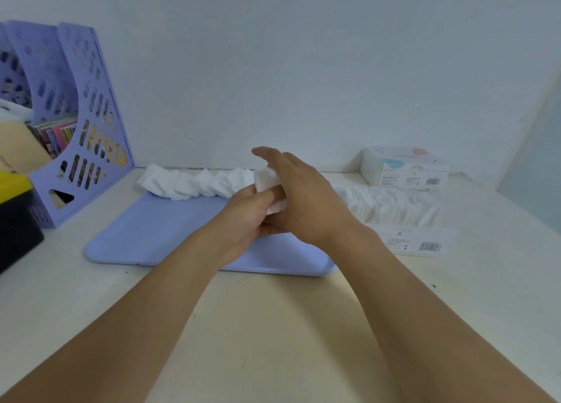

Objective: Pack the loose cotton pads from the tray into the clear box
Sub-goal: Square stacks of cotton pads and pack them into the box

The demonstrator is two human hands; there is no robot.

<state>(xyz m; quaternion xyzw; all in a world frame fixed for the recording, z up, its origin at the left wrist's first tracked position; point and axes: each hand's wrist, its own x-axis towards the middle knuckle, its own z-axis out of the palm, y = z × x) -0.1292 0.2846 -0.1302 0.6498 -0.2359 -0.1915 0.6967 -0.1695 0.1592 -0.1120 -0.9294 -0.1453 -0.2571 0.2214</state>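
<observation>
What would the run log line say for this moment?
hands: left and right holding small stack of cotton pads | tray: pads remain along far edge | clear box: partly filled

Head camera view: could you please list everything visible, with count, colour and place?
Flat plastic tray: one, pale blue, desk centre.
Loose cotton pads: a row, white, tray's far edge.
Small stack of cotton pads: one, white, between both hands.
Clear plastic box: one, transparent, partly filled with pads, right of tray.
Lidded cotton pad box: one, white, far right by wall.
Perforated file holder: one, lilac, far left.
Bin: one, black and yellow, left edge.
Left hand: grip on stack.
Right hand: grip on stack.
</observation>
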